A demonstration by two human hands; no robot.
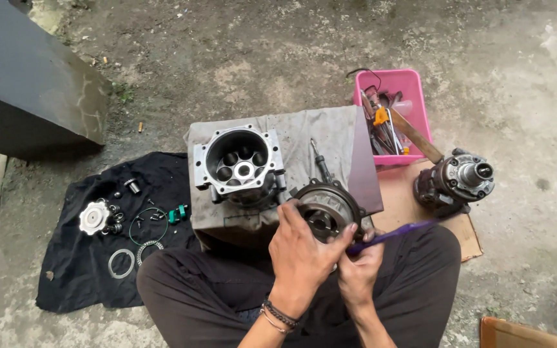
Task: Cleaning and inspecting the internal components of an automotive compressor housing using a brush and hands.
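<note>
Seated cross-legged, the person brings both forearms together over the lap, the left hand [301, 251], bracelets at its wrist, spread with fingers and thumb splayed forward, the right hand [360, 267] curled in a closed grip just beside it.

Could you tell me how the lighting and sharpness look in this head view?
Head view: soft, even daylight with no hard shadows or glare; the metal housing on the cloth is sharp; the hands, left and right, are slightly soft; straight edges bow a little near the frame's borders.
</note>
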